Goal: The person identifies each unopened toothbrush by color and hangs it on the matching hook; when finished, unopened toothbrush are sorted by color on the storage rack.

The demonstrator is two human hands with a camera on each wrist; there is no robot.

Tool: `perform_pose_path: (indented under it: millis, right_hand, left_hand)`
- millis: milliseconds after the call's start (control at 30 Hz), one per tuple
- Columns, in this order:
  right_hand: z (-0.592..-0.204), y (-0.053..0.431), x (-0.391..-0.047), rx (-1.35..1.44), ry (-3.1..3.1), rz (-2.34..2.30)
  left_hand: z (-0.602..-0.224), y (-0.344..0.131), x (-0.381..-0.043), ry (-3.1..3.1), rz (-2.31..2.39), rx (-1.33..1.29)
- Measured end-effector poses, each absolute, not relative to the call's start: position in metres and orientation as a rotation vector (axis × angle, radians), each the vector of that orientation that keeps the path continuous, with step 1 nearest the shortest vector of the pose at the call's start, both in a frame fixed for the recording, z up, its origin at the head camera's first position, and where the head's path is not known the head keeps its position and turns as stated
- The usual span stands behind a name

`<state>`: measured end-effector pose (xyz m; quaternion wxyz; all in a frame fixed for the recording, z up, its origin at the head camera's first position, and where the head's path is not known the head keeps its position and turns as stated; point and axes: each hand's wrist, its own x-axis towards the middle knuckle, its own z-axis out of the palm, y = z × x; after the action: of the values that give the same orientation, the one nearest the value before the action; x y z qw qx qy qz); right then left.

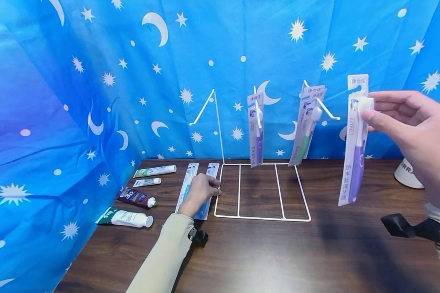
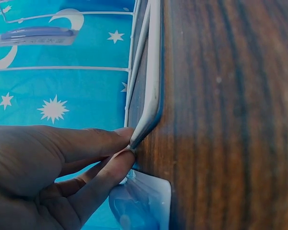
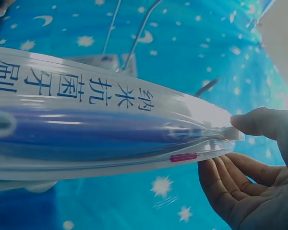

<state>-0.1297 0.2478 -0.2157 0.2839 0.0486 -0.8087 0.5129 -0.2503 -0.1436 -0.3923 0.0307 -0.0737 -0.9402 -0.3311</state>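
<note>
On the right, my right hand (image 1: 414, 122) pinches a packaged purple toothbrush (image 1: 357, 162) by its upper edge, the hang hole uppermost. Thumb and fingers grip the end of the pack in the right wrist view. My left hand (image 1: 201, 189) holds the base of a white wire display rack (image 1: 264, 218); in the left wrist view, thumb and finger pinch the wire (image 2: 153, 86) at a corner. Another purple toothbrush pack (image 1: 256, 138) hangs on the middle hook, and green toothbrush packs (image 1: 305, 138) hang on the right hook. The left hook (image 1: 202, 106) carries nothing.
Two packaged blue toothbrushes (image 1: 186, 185) lie left of the rack, one partly under the left hand. Further left are several toothpaste tubes, including a white and green tube (image 1: 128, 218) and a dark tube (image 1: 135, 198). A white cup (image 1: 407, 175) stands behind the right forearm.
</note>
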Motion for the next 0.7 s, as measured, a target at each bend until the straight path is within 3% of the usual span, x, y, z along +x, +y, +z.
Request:
perform_pose_path:
  millis: [467,700]
  right_hand:
    - [-0.205,0.221,-0.1,0.434,-2.01,1.307]
    - [-0.205,0.183,-0.087,0.539,-2.096,1.353]
  left_hand:
    - [-0.39,-0.143,-0.25,-2.903,-0.996,-0.241]
    - [-0.392,-0.143,-0.25,-2.91,-1.0,-0.232]
